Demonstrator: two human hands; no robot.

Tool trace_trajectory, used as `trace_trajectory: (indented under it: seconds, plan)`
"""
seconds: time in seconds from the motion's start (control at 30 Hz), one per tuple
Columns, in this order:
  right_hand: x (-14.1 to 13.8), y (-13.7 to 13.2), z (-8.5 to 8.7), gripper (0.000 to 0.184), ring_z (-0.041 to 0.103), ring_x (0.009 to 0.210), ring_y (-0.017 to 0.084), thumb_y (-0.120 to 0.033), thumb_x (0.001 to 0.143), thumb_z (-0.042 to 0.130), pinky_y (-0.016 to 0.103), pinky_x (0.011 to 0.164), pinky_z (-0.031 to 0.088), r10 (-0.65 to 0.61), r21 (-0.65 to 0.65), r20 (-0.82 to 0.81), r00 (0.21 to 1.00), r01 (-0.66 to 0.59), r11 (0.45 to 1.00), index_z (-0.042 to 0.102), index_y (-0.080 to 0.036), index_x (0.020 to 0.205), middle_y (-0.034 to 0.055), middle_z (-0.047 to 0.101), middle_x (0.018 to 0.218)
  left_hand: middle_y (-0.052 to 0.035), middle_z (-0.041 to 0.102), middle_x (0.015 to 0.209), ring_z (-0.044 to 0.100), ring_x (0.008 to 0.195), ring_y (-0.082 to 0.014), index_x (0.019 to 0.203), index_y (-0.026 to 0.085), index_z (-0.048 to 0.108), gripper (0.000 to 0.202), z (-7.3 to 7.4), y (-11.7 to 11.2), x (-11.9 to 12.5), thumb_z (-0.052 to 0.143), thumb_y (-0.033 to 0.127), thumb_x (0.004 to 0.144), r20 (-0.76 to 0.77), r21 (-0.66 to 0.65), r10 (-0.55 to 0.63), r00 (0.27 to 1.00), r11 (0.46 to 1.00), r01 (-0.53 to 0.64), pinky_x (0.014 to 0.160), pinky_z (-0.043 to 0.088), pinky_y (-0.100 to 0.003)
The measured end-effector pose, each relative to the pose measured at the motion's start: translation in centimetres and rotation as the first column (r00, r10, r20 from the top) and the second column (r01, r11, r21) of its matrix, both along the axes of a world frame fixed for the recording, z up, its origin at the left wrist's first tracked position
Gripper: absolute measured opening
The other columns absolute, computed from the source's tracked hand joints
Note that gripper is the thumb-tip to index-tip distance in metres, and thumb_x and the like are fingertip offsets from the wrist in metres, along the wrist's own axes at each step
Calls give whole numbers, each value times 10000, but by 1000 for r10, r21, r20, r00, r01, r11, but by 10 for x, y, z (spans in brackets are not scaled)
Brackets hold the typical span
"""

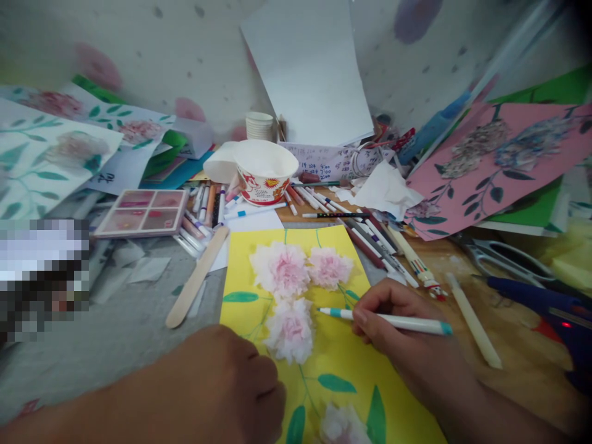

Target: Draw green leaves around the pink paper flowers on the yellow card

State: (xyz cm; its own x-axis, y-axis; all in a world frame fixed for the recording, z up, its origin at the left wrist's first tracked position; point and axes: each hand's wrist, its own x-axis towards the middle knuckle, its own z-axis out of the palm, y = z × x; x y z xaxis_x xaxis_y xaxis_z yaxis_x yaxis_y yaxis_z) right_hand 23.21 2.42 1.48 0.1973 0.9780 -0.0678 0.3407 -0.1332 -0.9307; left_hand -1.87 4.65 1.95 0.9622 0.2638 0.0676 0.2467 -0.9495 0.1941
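Observation:
A yellow card (342, 364) with green painted leaves and pink tissue flowers (284, 268) lies in front of me. My right hand (393, 320) is closed around a white marker with teal ends (393, 320), its tip pointing left beside the flowers. Curled into a fist, my left hand (226, 382) rests on the card's lower left edge, just below the lowest middle flower (290, 330). Whether anything is inside that fist is hidden.
Several markers (370, 237) lie scattered behind the card around a paper bowl (266, 169). A wooden stick (197, 277) and a pink palette (143, 213) sit at left. Scissors (504, 256), a blue glue gun (555, 308) and a pink flower card (499, 160) are at right.

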Motion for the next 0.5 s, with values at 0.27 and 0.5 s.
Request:
trace_trajectory:
  seconds: [0.27,0.5]
  plan:
    - [-6,1,3,130,490,478,115,-289,742,647,206,425,359,25,13,52,998,-26,1000,587,-239,637,-49,555,538,44,563,735,404,566,-174,757,227,477,171,1,3,1,596,146,850,5,10,8,1000,1000,-8,487,156,-414]
    - [-1,-2,3,164,516,538,141,-308,792,617,235,480,396,-43,-2,80,996,43,999,560,-245,652,-31,577,586,39,538,698,395,542,-174,741,224,484,176,1,0,3,569,92,821,43,43,12,999,999,-14,482,150,-412]
